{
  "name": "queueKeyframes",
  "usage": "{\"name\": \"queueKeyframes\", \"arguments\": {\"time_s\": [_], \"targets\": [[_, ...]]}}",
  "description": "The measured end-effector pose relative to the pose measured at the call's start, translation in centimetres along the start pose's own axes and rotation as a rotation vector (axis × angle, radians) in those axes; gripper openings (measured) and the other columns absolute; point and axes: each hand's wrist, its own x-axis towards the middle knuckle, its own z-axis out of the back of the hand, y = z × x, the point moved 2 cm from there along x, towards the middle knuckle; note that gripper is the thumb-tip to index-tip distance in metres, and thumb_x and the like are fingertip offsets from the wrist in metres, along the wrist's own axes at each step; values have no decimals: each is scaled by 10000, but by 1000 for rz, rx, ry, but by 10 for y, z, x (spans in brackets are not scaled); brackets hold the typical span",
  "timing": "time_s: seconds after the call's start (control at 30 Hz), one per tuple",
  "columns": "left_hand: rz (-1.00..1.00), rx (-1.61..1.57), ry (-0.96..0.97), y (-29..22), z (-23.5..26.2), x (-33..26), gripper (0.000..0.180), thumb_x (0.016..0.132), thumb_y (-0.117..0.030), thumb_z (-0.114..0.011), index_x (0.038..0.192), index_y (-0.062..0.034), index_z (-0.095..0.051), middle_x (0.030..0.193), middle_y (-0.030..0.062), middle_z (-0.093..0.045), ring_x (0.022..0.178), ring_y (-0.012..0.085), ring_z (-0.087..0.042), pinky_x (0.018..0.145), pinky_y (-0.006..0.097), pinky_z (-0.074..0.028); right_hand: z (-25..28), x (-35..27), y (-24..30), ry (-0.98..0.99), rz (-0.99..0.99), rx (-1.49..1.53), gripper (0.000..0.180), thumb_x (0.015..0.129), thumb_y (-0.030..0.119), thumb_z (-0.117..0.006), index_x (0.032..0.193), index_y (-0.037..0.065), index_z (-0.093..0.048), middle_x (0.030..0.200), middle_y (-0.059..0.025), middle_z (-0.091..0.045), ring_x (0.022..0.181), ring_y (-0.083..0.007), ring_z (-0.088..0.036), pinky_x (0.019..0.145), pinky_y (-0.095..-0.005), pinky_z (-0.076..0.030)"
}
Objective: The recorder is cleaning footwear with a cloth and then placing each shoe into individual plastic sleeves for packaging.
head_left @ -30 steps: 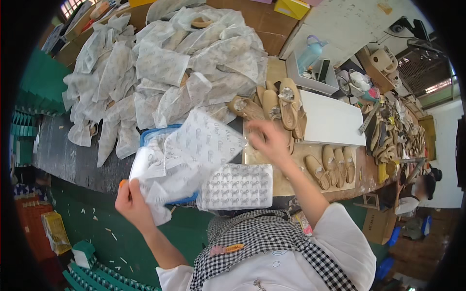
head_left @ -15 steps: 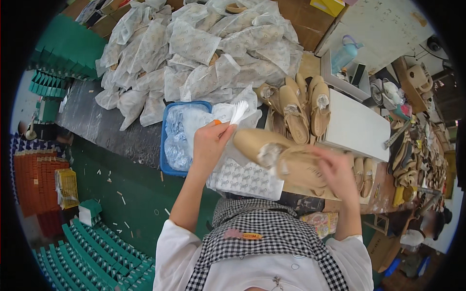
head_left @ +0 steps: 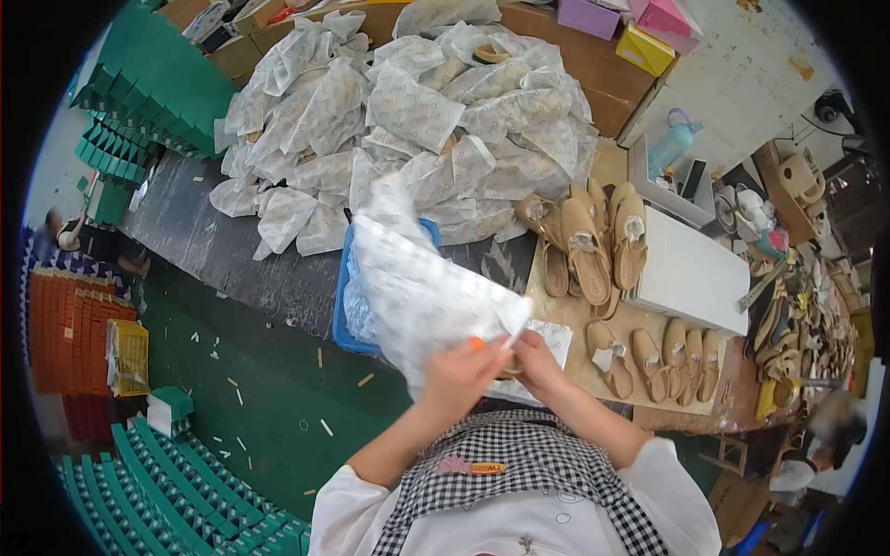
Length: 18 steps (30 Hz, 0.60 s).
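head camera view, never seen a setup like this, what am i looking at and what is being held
There is no robot here, just a person's two bare hands. A wide fisheye camera on the person's head looks down, so straight edges bend near the rim. The left hand grips a thin white printed wrapper; the right hand is at its edge, and something tan shows between them, too hidden to name surely. On the dark table lie a pile of white-wrapped items, a blue basket and, to the right, tan shoes.
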Motion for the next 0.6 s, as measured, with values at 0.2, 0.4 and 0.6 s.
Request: {"name": "queueKeyframes", "arguments": {"time_s": [0.2,0.4,0.6], "targets": [[80,88,-123,53,91,14,204,778,-140,-635,976,-123,-680,667,44,-558,564,184,-562,452,327,-421,-56,6,69,21,856,-848,282,848,21,-515,1125,7,-569,1062,-133,-617,886,-157,-612,727,-302,-496],[35,-88,-116,33,83,-11,99,790,-130,-662,869,-73,-679,639,52,-544,535,196,-531,503,303,-425,-92,59,62,39,293,275,391,912,195,-511,1243,-11,-483,1188,-109,-571,1016,-174,-575,860,-318,-480],[566,-402,-426,119,118,9,146,811,-43,-636,695,42,-608,576,-4,-471,571,35,-403,487,229,-315,-120,73,107,398,398,-260,295,887,232,-593,1043,-16,-622,955,-71,-662,861,-120,-616,769,-271,-498]]}}
